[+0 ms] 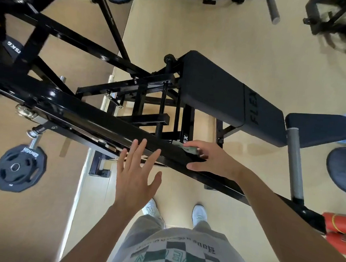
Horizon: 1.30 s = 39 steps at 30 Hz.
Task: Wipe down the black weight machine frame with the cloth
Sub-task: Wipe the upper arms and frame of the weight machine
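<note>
Two hands up at the frame [83,112], whose long black bar runs from 9 o'clock down to 4 o'clock across the view. My right hand [210,158] sits on the bar just past centre toward 4 o'clock. Its fingers [192,142] curl over the cloth [189,149], a small pale green wad pressed on the bar's far edge, with the thumb lying along the near face. Most of the cloth is hidden under the fingers.

My left hand [136,176] is at 6 o'clock, flat and wide open with fingers spread, holding nothing. Its fingertips overlap the bar, but I cannot tell if they touch it. The two hands are near each other but apart.

Beyond the bar at 2 o'clock is a black pad [226,93] marked FLEX. A weight plate [20,167] hangs at 8 o'clock. Red rolls [342,227] lie at 4 o'clock by the bar's end. White shoes [200,213] stand on the tan floor [243,31] at 6 o'clock.
</note>
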### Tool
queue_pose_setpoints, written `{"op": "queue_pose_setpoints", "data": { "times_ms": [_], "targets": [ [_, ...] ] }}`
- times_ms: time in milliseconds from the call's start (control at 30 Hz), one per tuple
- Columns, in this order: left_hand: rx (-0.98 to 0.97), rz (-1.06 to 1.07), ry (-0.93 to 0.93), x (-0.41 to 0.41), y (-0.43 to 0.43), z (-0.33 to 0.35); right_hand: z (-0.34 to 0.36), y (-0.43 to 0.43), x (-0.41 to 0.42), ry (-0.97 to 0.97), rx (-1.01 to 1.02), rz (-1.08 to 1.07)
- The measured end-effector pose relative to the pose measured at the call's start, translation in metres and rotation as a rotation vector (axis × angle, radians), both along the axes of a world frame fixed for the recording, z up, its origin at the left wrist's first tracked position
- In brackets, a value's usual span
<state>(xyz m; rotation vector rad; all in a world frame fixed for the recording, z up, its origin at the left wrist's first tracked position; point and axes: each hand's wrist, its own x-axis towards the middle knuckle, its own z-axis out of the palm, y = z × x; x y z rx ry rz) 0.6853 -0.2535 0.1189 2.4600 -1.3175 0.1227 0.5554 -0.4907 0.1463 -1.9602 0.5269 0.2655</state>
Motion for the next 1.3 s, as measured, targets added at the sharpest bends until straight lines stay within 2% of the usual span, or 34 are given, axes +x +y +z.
{"op": "queue_pose_setpoints", "data": {
  "times_ms": [333, 467, 633, 800, 1000, 1300],
  "targets": [
    [-0.077, -0.034, -0.009, 0.073, 0.017, 0.002, 0.014, 0.007, 0.010, 0.119, 0.004, -0.061],
    [-0.092, -0.046, 0.045, 0.071, 0.017, 0.001, 0.013, 0.019, 0.038, 0.072, -0.005, -0.025],
    [-0.030, -0.045, 0.028, 0.074, 0.019, 0.003, 0.012, 0.029, 0.087, -0.013, -0.026, 0.026],
    [-0.029, -0.002, 0.066, 0.069, 0.020, 0.009, 0.010, 0.019, 0.101, -0.003, 0.057, 0.123],
    [-0.093, 0.072, 0.139, 0.064, 0.012, 0.010, 0.010, -0.014, 0.087, 0.087, 0.248, 0.188],
    [-0.126, 0.142, 0.175, 0.058, 0.006, 0.014, 0.001, 0.014, 0.128, -0.080, 0.305, 0.153]
  ]
}}
